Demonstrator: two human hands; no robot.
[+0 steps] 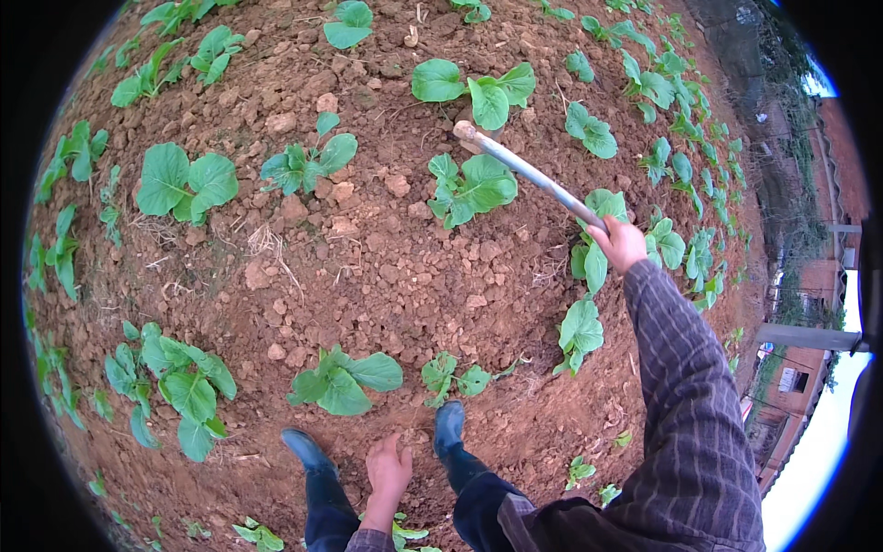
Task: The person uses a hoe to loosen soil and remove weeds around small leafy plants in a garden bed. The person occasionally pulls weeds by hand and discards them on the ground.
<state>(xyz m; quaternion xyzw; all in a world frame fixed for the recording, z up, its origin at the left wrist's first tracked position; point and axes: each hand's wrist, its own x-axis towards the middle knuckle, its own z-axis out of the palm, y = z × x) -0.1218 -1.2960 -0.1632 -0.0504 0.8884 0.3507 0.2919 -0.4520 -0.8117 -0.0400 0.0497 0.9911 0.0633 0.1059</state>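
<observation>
My right hand (621, 244) is closed around the end of a short-handled hoe (543, 179), stretched out to the far right. The handle is pale and slants up and left. Its soil-coloured head sits low among the plants and is partly hidden. It lies between one leafy green plant (487, 184) nearer me and another leafy plant (490, 103) just beyond. Low in the middle, my left hand (388, 467) hangs between my boots with nothing in it, its fingers loosely bent and the thumb apart. A broad-leaved plant (342, 385) grows ahead of it.
Reddish-brown cloddy soil (368, 248) spreads across the plot, with rows of leafy plants all around. My dark rubber boots (449, 425) stand close behind two plants. Dry straw (271, 244) lies in places. Along the right edge are a dark fence (736, 74) and brick buildings (809, 276).
</observation>
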